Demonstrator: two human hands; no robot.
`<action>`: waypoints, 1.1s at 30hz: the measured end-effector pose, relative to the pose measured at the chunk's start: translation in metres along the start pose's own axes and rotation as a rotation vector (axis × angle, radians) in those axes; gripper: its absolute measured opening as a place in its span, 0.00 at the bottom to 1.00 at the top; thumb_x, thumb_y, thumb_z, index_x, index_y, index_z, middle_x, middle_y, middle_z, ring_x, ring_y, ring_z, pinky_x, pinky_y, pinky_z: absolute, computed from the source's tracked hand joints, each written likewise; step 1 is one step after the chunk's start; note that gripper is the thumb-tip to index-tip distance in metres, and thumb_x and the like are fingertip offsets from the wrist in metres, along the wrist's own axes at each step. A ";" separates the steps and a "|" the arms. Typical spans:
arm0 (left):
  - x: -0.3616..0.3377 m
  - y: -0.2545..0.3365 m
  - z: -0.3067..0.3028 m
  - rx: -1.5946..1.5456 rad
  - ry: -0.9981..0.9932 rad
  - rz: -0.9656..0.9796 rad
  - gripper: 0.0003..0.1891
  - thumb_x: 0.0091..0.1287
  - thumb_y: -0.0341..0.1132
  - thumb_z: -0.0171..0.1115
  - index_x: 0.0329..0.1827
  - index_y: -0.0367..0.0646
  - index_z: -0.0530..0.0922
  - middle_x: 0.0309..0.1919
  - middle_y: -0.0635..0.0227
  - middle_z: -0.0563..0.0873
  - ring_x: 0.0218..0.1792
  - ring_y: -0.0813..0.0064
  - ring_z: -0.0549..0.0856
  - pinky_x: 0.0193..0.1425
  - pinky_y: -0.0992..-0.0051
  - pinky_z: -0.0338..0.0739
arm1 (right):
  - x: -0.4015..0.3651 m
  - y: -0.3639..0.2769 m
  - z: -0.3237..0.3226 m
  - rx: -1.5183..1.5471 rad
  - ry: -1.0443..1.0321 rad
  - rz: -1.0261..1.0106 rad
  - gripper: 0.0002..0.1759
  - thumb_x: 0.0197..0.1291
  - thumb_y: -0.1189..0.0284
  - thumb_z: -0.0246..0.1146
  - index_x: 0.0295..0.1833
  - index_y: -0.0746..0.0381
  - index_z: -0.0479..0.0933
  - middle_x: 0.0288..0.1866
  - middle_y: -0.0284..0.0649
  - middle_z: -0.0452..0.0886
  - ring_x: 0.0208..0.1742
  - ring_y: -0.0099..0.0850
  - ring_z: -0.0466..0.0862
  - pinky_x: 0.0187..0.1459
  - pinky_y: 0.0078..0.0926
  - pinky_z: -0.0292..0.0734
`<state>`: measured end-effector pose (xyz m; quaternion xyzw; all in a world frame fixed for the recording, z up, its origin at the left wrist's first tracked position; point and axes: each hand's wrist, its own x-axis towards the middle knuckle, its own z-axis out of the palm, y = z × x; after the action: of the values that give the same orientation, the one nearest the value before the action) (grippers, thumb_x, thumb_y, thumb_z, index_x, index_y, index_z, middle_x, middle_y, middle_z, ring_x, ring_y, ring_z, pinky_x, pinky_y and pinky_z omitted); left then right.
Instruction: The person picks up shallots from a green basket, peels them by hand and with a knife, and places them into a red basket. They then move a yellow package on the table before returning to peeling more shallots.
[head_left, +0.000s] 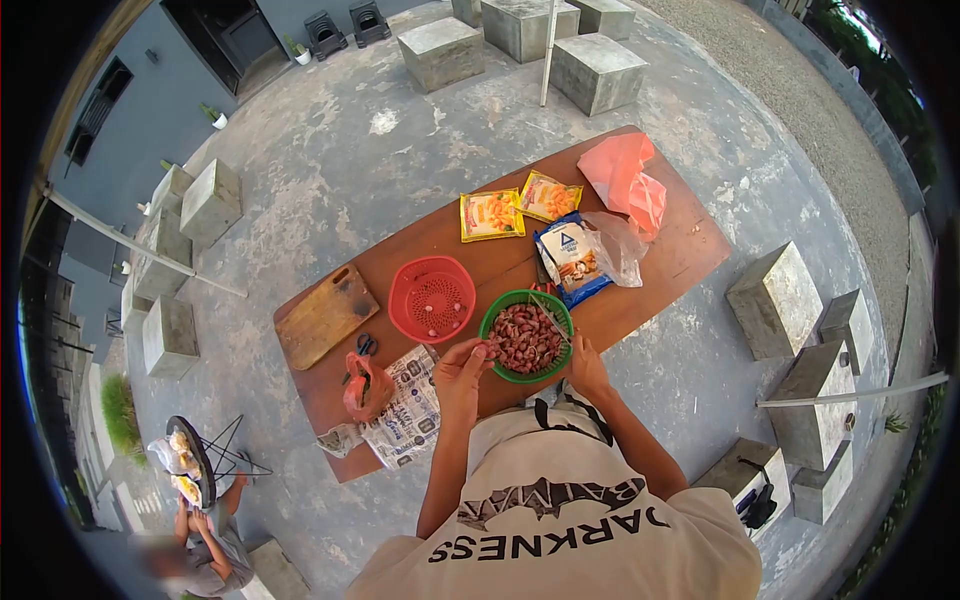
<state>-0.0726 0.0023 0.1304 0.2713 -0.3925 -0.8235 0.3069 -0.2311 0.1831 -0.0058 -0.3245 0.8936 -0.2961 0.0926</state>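
Observation:
A green basket (484, 328) full of small reddish-purple shallots (527, 338) stands at the near edge of the wooden table. My left hand (463, 378) is at its left rim, thumb and fingers pinched on what looks like a shallot (489, 349). On the other side, my right hand (587, 368) is closed around the handle end of a thin knife (551, 317), whose blade lies across the top of the shallots. Its handle is hidden in my fingers. Just behind and left of the basket is a red colander (402, 297) with a few pale pieces inside.
The table (660, 290) also holds a cutting board (327, 316), scissors (367, 345), a red plastic bag (368, 388), newspaper (404, 420), yellow packets (492, 215), a blue-white packet (570, 262) and a pink bag (625, 180). Concrete blocks (780, 300) surround it; another person (205, 550) sits lower left.

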 end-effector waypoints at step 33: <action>0.015 -0.030 0.017 -0.182 -0.095 -0.266 0.13 0.74 0.41 0.52 0.37 0.40 0.75 0.26 0.71 0.78 0.25 0.82 0.76 0.28 0.80 0.72 | 0.008 -0.090 -0.094 0.915 -0.218 0.285 0.09 0.67 0.68 0.57 0.39 0.63 0.71 0.25 0.35 0.78 0.22 0.21 0.78 0.18 0.17 0.66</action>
<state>-0.1033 0.0149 0.1125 0.2528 -0.2911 -0.9008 0.1996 -0.2233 0.1663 0.1233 -0.1541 0.6923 -0.6071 0.3583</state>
